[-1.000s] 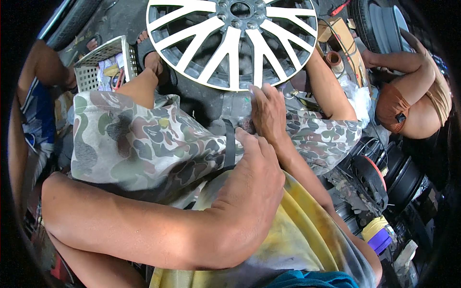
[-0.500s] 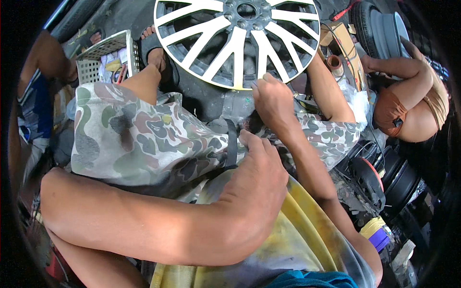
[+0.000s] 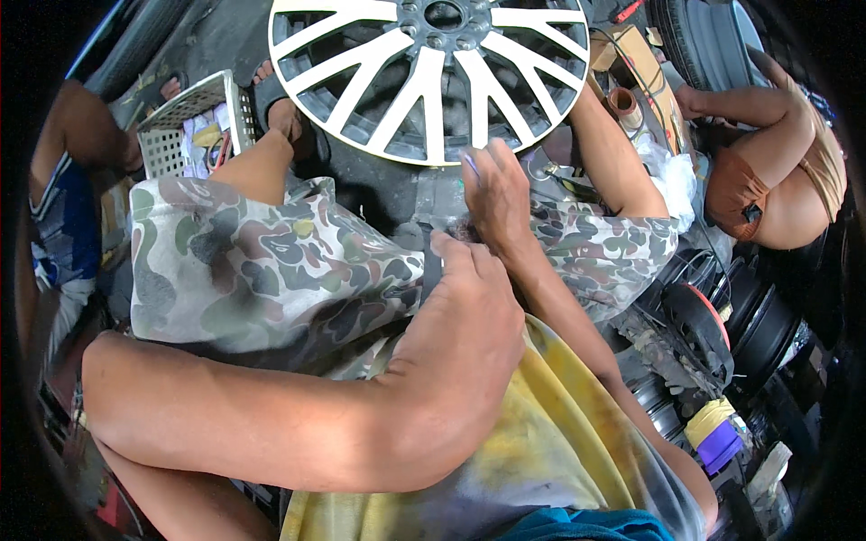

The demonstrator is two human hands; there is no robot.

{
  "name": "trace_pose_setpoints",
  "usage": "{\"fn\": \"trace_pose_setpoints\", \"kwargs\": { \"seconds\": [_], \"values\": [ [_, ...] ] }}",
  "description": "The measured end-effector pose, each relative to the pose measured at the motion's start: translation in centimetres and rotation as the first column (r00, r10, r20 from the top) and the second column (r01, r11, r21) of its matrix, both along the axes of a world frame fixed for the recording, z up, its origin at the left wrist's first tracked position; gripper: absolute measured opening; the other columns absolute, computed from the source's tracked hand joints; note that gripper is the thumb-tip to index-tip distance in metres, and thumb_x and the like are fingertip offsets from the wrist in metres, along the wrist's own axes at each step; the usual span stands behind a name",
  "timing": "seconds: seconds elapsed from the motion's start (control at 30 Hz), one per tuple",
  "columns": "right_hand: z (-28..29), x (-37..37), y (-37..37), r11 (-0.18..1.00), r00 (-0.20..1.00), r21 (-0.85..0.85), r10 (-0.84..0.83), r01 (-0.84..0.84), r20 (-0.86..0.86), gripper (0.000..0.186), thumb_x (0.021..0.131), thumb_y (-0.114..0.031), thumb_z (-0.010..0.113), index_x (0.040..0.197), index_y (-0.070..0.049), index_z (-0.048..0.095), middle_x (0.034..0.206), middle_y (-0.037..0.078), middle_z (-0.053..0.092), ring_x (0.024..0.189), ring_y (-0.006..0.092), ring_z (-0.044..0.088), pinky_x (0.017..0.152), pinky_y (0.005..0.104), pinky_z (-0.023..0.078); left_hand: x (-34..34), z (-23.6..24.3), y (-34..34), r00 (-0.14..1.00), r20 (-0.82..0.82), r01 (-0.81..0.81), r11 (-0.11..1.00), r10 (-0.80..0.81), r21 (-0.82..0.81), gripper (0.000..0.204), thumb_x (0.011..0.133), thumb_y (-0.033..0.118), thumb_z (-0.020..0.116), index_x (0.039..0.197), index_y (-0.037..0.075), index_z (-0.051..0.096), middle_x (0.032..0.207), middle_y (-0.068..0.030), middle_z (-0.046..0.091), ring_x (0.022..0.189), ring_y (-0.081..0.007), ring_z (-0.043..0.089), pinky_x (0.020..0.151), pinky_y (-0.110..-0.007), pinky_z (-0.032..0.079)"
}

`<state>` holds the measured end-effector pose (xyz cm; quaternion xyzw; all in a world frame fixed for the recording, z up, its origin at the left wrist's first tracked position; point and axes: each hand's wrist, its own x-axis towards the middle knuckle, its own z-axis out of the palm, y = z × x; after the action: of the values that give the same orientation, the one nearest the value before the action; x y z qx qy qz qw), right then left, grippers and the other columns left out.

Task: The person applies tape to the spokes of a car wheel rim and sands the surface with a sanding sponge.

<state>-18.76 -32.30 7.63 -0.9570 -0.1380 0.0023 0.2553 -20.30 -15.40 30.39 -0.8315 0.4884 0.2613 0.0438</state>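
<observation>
A white-and-dark multi-spoke alloy wheel [image 3: 383, 86] spans the top middle, above my lap in camouflage shorts [image 3: 234, 261]. Just below the wheel's near rim, my right hand [image 3: 496, 194] has its fingers bent round something thin and small that I cannot make out. My left hand [image 3: 460, 307] is lower, partly hiding my right forearm, its fingers curled beside a dark strip [image 3: 428, 270]; what it grips, if anything, is hidden.
A white basket [image 3: 167, 149] of small items sits upper left near another person's leg [image 3: 81, 144]. At right are a cardboard box [image 3: 613, 63], a tire with silver rim [image 3: 677, 45], a seated person [image 3: 780, 189], cables, dark rims [image 3: 758, 334] and a purple-yellow bundle [image 3: 713, 433].
My right hand rose into a tighter curl, then tipped slightly left, showing a thin glint at its fingertips. My left hand shifted slightly up and left. The view moved slightly.
</observation>
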Motion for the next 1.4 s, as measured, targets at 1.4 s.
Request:
{"fn": "trace_pose_setpoints", "kwargs": {
  "seconds": [1.4],
  "values": [
    [1.0, 4.6, -4.6, 0.895, 0.886, 0.164, 0.439, -0.416, -0.147, 0.014, 0.089, -0.005, 0.07, 0.103, -0.001, 0.07, 0.094, 0.015, 0.063, 0.089, 0.0365, 0.065, 0.077, 0.0437, 0.054, 0.3, -0.4, -0.3, 0.996, -0.081, -0.041, 0.999, 0.042, 0.014, 0.026, 0.086, 0.018, 0.064, 0.102, 0.0, 0.074, 0.099, -0.0119, 0.066, 0.102, -0.0249, 0.062, 0.097, -0.038, 0.049]
  ]
}}
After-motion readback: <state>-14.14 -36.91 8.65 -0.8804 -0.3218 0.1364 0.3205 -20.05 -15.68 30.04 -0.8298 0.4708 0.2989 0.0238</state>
